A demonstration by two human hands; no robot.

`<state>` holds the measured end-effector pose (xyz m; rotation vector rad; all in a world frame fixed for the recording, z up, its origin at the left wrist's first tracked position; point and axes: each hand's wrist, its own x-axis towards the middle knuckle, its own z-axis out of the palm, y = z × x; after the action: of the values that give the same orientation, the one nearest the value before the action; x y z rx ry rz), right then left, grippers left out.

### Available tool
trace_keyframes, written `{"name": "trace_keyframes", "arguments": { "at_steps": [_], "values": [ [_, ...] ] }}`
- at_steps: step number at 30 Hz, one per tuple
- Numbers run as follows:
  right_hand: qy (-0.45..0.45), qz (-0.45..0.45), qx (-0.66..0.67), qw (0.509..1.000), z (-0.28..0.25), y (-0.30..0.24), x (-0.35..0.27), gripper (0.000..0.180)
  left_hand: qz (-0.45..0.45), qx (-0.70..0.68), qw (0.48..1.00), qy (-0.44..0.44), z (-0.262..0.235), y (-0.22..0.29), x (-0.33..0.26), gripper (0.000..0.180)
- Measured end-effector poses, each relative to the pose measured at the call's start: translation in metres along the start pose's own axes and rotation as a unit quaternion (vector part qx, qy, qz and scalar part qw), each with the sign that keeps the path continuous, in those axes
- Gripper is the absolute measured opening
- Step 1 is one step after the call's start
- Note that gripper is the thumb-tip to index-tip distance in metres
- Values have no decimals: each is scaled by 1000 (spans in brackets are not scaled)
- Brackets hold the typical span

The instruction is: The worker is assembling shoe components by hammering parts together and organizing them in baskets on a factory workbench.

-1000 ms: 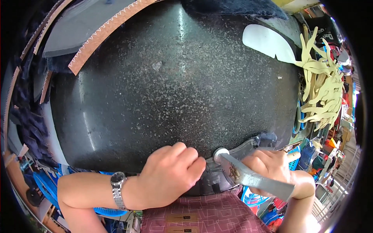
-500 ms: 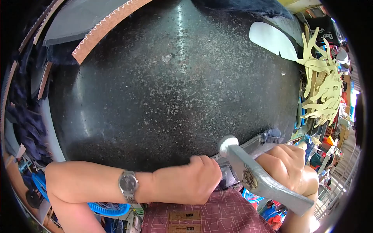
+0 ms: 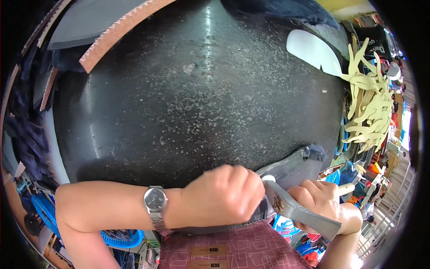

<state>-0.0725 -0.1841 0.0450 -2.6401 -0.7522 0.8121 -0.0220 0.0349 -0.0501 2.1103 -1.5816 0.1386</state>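
At the near edge of the dark worktop, a dark grey sheet-like piece with a raised rim lies across my lap and the edge. My left hand, a watch on its wrist, is closed over the near part of this piece; its fingertips are hidden. My right hand grips a hammer by its pale handle, whose end pokes out past the fist. The metal head is tilted, with its round face close beside my left knuckles and over the grey piece.
Brown zigzag-edged strips and grey sheets lie at the far left. A white cut-out shape rests at the far right, near a bundle of pale yellow strips hanging by the edge. Blue baskets stand below the worktop.
The hammer and my right hand have come down and to the left, toward the grey piece. My left hand has lifted slightly and shifted right.
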Motion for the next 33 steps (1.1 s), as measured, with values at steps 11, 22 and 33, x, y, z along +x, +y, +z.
{"name": "trace_keyframes", "arguments": {
  "at_steps": [11,22,33],
  "values": [
    [59,-30,-36,997,-16,9,15,23,215,217,952,-11,0,4,3,17],
    [77,-44,39,995,4,14,28,22,82,-12,993,-79,-9,-13,-9,19],
    [56,-67,-25,996,-1,2,33,28,6,-18,999,-31,-15,0,-26,28]
  ]
}}
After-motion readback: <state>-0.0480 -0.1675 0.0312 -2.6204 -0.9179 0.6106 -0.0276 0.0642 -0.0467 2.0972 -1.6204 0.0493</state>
